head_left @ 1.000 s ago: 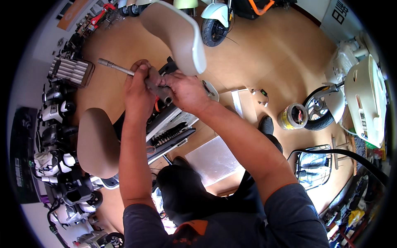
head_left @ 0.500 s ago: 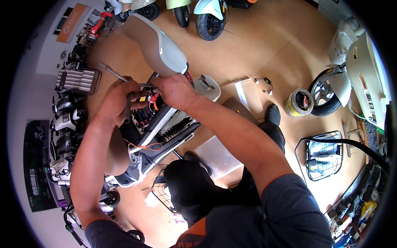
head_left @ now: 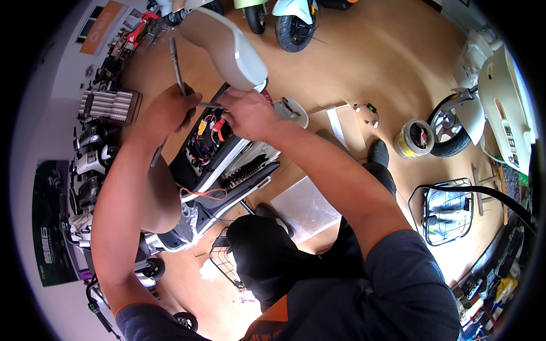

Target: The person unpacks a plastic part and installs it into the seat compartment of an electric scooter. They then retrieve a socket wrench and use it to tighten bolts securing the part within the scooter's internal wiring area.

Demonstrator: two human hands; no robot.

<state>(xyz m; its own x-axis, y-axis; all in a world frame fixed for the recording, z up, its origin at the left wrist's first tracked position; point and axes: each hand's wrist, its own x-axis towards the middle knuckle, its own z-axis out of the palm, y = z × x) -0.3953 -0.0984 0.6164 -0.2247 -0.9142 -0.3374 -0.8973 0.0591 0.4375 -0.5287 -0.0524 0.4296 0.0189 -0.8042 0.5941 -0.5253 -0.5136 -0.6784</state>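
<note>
My left hand (head_left: 168,113) is closed round the middle of a metal three-armed socket wrench (head_left: 175,62). One arm of the wrench points up and away, another comes out below my wrist, and a third runs right. My right hand (head_left: 250,115) has its fingers closed at the end of that right arm, over the rim of the scooter's open body. Inside the open compartment (head_left: 206,139) lie red, yellow and black wires and connectors. Above my right hand stands the scooter's grey raised seat (head_left: 233,54). The tip under my right fingers is hidden.
Cardboard (head_left: 347,128) and bubble wrap (head_left: 307,207) lie on the floor beside the scooter. A tub (head_left: 414,139) of parts stands right, near a white scooter (head_left: 503,113). A wire basket (head_left: 446,213) is at the right. More scooters (head_left: 293,28) stand at the far side.
The wrench has turned in my left hand: its far arm has swung from leaning left to nearly upright. My left fingers have curled in, uncovering more of the wires.
</note>
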